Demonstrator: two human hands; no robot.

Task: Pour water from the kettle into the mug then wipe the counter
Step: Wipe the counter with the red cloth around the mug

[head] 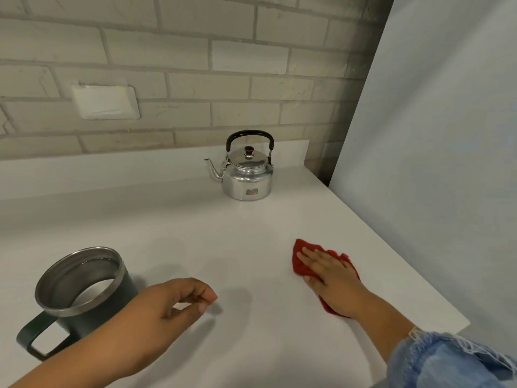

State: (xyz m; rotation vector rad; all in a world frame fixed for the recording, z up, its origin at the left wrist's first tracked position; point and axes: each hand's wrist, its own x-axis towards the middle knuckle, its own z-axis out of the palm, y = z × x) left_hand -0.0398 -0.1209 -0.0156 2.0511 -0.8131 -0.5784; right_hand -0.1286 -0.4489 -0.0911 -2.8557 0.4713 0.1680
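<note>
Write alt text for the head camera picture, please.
A right hand presses a red cloth flat on a white counter. The left hand is loosely curled beside a dark mug; a steel kettle stands behind.

- Shiny silver metal kettle [247,175]: black arched handle raised, dark red knob on lid, lid on. Upright, centre of frame, slightly above middle. Spout points toward left of frame. Small label on front of body.
- Dark green mug with steel rim and lining [92,323]: lower left of frame, upright, loop handle toward lower left corner.
- Red cloth [298,268]: crumpled, lower right of centre, lies on counter, right hand [330,273] flat on top.
- White smooth counter [195,233]: carries all three, well apart.
</note>
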